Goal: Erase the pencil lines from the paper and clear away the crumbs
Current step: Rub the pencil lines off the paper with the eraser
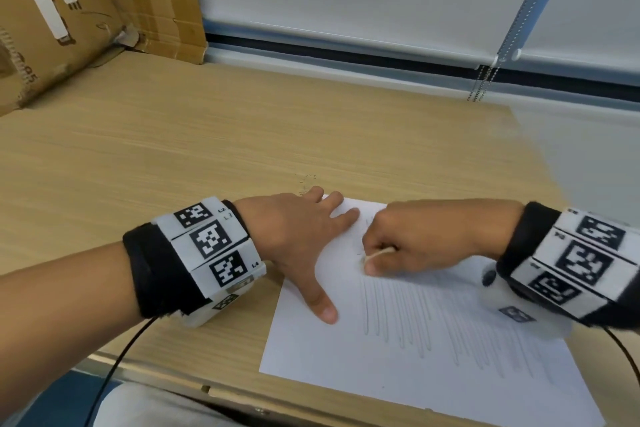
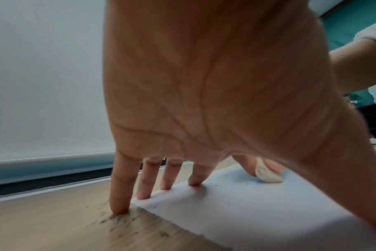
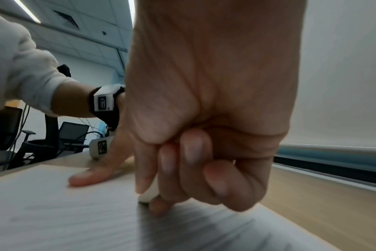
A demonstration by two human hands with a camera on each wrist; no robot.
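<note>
A white sheet of paper [image 1: 398,374] lies on the wooden desk, with grey pencil lines [image 1: 426,322] running down its middle. My left hand [image 1: 304,239] lies flat with straight, spread fingers on the sheet's top left corner, holding it down; its fingers [image 2: 143,185] touch the paper edge [image 2: 182,214]. My right hand [image 1: 408,239] is curled and pinches a small whitish eraser [image 1: 372,257] against the paper just above the lines. The eraser [image 2: 266,173] also shows past my left palm, and the eraser [image 3: 149,193] peeks out under my right fingers. Dark crumbs [image 2: 122,222] lie on the desk by my little finger.
More crumbs [image 1: 306,182] are scattered on the desk [image 1: 173,156] beyond my left fingertips. Cardboard boxes [image 1: 69,10] stand at the back left. A window blind with a bead chain [image 1: 485,80] runs along the desk's far edge. The desk's near edge [image 1: 242,395] is close to my body.
</note>
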